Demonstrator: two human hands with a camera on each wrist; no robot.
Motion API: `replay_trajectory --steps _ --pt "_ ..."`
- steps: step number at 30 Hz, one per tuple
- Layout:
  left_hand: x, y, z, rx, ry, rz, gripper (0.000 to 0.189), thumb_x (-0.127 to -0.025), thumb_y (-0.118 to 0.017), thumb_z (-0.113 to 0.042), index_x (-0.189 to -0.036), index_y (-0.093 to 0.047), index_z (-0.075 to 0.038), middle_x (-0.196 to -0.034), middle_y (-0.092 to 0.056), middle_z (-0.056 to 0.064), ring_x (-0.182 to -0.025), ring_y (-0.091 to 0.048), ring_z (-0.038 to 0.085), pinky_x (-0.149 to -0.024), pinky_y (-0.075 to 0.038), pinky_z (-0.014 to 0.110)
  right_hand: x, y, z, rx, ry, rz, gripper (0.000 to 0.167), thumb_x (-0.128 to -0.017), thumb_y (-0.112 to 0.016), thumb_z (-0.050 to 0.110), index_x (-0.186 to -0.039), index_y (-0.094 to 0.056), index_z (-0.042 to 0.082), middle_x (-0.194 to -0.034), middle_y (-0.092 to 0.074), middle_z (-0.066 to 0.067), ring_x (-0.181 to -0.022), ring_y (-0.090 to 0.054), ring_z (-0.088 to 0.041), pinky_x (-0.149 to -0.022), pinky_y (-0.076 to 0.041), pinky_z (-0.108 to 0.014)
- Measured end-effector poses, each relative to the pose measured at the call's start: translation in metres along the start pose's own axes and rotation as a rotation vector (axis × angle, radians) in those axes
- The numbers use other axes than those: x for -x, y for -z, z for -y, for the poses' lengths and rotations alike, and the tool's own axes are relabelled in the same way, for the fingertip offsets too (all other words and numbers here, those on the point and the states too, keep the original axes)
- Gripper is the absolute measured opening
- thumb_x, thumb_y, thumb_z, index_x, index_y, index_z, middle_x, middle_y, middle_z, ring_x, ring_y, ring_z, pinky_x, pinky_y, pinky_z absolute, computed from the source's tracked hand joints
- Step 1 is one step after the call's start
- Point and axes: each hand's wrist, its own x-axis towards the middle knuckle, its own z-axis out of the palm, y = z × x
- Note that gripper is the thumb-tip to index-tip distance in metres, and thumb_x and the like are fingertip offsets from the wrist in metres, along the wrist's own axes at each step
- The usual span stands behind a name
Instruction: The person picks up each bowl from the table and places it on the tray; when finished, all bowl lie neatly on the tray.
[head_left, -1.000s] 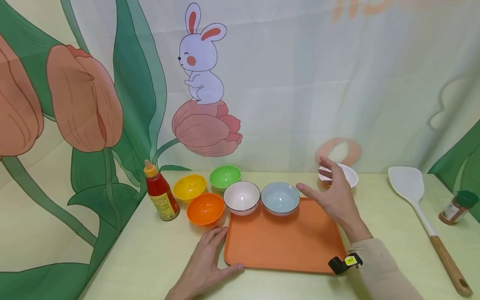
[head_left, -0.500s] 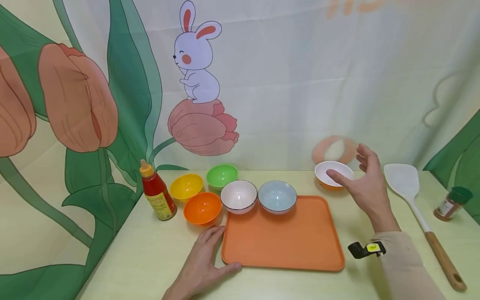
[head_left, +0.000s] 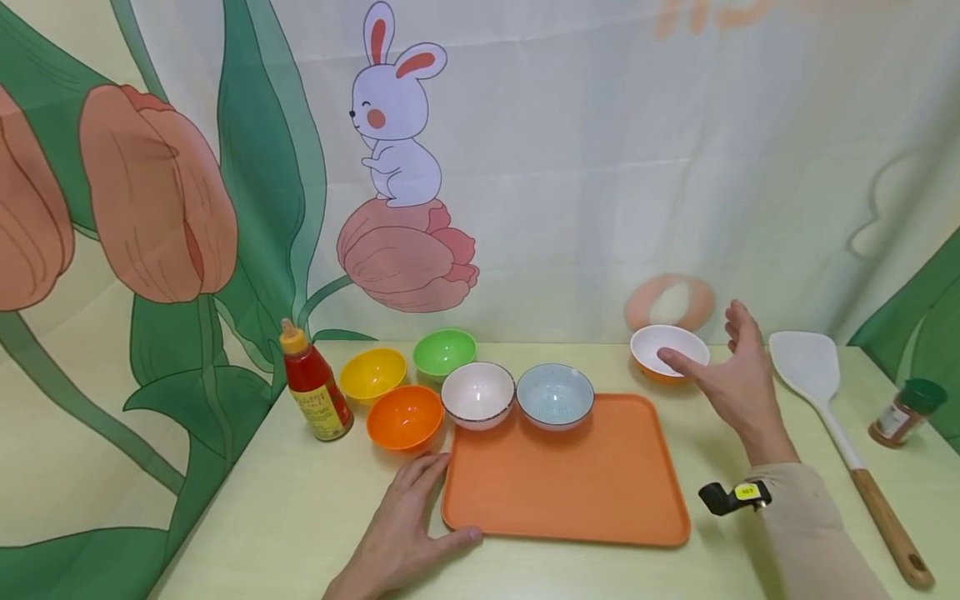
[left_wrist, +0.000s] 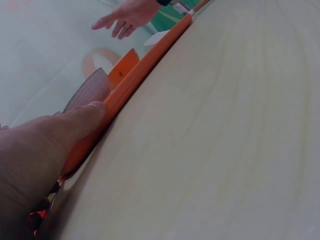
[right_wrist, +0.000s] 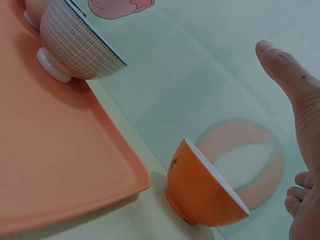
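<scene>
My left hand (head_left: 405, 527) lies at the front left corner of an orange tray (head_left: 570, 492). Its fingertips touch the left rim and its thumb the front rim, also seen in the left wrist view. A white bowl (head_left: 478, 397) and a pale blue bowl (head_left: 555, 397) stand side by side on the tray's back part. Past the tray's back right corner is a bowl with a white inside and orange outside (right_wrist: 202, 190). My right hand (head_left: 738, 387) hovers just right of that bowl, thumb spread and holding nothing; in the head view the thumb overlaps the bowl.
Left of the tray stand an orange bowl (head_left: 405, 418), a yellow bowl (head_left: 373, 375), a green bowl (head_left: 445, 353) and a red sauce bottle (head_left: 317, 392). A white spatula with a wooden handle (head_left: 846, 442) and a green-lidded spice jar (head_left: 906, 412) lie right. A printed curtain (head_left: 555, 183) hangs behind.
My right hand has moved right, from in front of the white-and-orange bowl to beside it, then dipped slightly. The left hand keeps its place on the tray; no bowl has moved.
</scene>
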Motion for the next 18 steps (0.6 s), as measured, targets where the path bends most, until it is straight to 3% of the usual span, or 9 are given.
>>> replay_trajectory --steps 13,18 --pt "0.0 0.0 0.0 -0.002 -0.013 -0.006 0.116 -0.084 -0.08 -0.082 -0.168 -0.048 -0.009 -0.171 -0.046 0.013 -0.156 -0.045 0.039 -0.128 -0.036 0.073 -0.003 -0.017 -0.042 -0.039 -0.086 0.075 0.136 -0.093 -0.093 0.042 -0.178 0.007 0.006 -0.184 -0.007 -0.027 -0.168 -0.018 -0.05 -0.136 -0.023 -0.065" --pt "0.0 0.0 0.0 -0.001 0.0 0.002 0.116 -0.084 -0.08 -0.082 -0.168 -0.048 -0.009 -0.172 -0.045 0.013 -0.156 -0.044 0.039 -0.128 -0.035 0.074 -0.005 -0.024 -0.052 -0.079 -0.11 0.079 0.135 -0.093 -0.093 0.037 -0.178 0.006 0.005 -0.181 -0.016 -0.03 -0.165 -0.028 -0.048 -0.135 -0.028 -0.061"
